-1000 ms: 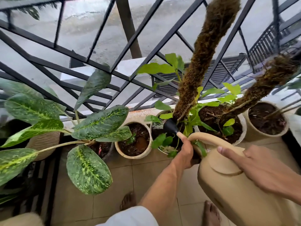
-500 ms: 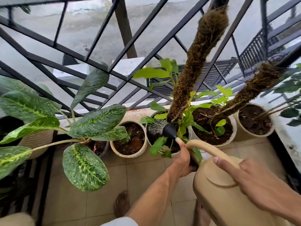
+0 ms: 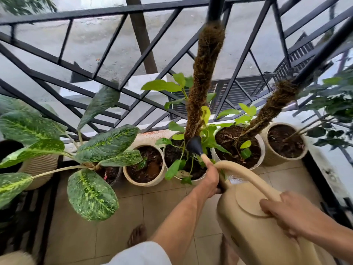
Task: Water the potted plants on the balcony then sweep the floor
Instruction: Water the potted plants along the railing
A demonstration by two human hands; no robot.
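I hold a beige watering can [image 3: 250, 222] tilted forward over the pots. My right hand [image 3: 286, 213] grips its arched handle. My left hand [image 3: 210, 178] grips the spout near its base. The black rose [image 3: 194, 144] at the spout's tip hangs over the soil of the cream pot [image 3: 167, 161] with the tall moss pole [image 3: 204, 73]. To its right stands a second moss-pole pot [image 3: 260, 148], then a third pot [image 3: 271, 155]. Left of the middle pot is a small cream pot [image 3: 126, 175] with dark soil.
A large variegated-leaf plant [image 3: 89, 194] spreads over the left floor, with a ribbed pot [image 3: 38, 169] behind it. A black metal railing [image 3: 114, 87] runs behind the pots. Beige floor tiles [image 3: 80, 236] and my bare foot [image 3: 137, 236] lie below.
The view has tilted upward and the pots sit lower in frame. The rose stays over the middle pot, having shifted a little closer to the moss pole's base. Both hands keep their grip.
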